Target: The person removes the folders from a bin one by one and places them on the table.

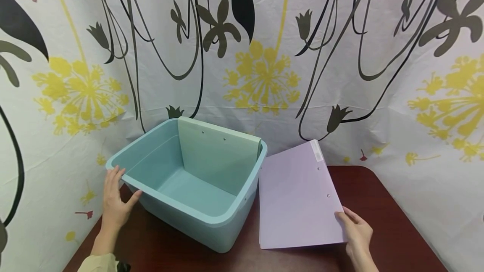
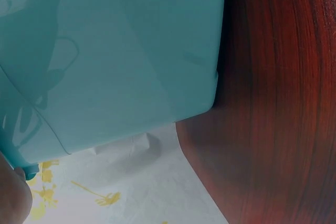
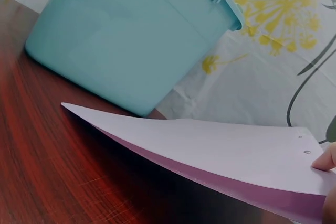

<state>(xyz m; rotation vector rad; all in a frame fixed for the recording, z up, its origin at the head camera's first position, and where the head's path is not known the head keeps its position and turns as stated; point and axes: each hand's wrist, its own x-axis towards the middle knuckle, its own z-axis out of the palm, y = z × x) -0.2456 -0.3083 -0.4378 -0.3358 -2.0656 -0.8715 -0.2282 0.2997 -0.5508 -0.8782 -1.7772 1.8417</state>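
Note:
A light-blue plastic tub [image 1: 181,211] sits on the table, with a pale green folder [image 1: 219,158] standing upright inside against its far wall. My left hand [image 1: 115,200] rests at the tub's left corner, fingers extended onto the rim and thumb spread along the near side. To the right of the tub, my right hand [image 1: 355,228] pinches the lower right edge of a lilac folder [image 1: 298,200], thumb on top and fingers beneath. In the right wrist view the lilac folder [image 3: 210,150] slants, its held edge raised over the table, with two small rivets near the thumb.
Dark red-brown wood table [image 1: 378,221] lies beneath everything, with a rounded far right corner. White cloth [image 1: 264,19] printed with yellow flowers and dark stems hangs behind and at both sides, close to the table's edges.

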